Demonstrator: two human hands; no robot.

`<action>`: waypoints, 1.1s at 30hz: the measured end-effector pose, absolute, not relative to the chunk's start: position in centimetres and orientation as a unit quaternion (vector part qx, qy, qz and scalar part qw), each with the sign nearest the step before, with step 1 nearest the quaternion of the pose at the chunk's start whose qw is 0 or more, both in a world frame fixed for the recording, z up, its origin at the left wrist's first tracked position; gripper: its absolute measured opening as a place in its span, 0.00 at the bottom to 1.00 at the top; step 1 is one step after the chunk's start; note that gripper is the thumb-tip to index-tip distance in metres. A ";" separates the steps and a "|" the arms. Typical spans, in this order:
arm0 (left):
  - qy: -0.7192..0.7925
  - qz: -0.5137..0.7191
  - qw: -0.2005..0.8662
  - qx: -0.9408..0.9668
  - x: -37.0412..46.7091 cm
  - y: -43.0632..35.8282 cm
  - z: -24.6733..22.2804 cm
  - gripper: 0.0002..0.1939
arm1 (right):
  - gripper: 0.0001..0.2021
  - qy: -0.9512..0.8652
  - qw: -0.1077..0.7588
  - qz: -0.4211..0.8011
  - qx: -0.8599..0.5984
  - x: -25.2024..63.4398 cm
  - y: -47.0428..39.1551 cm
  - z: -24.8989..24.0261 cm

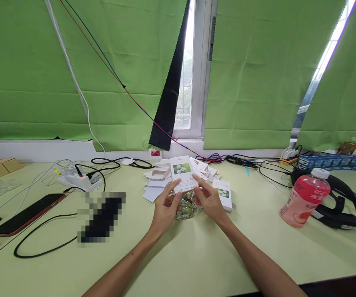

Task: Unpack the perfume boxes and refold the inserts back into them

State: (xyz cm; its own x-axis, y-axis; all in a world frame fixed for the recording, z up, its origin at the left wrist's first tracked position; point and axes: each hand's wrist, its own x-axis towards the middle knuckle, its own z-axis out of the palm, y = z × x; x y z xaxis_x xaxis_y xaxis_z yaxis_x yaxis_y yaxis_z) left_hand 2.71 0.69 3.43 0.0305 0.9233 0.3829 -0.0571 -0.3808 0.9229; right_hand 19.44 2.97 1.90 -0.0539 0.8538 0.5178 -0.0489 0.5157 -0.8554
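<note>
A white box with a green and white flower picture is held up between both hands at the middle of the table. My left hand grips its lower left edge, thumb in front. On its lower right edge, my right hand pinches it with thumb and fingers. Just below the box, a heap of shiny clear packets lies on the table, partly hidden by the fingers. Behind are flattened and part-open white cartons. Another white box with the same picture lies right of my right hand.
A pink bottle and a black headset stand on the right of the table. To the left are a phone, a power strip, looping cables and a blurred dark object. Cables run along the wall.
</note>
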 end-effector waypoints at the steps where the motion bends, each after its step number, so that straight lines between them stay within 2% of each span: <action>1: 0.371 0.590 0.417 0.583 2.7 0.7 3.4 0.30 | 0.25 -0.623 0.608 0.371 -0.324 19.4 3.0 1.9; 33: 0.390 0.596 0.403 0.574 2.8 0.6 3.5 0.28 | 0.24 -0.628 0.609 0.342 -0.343 19.5 2.9 1.9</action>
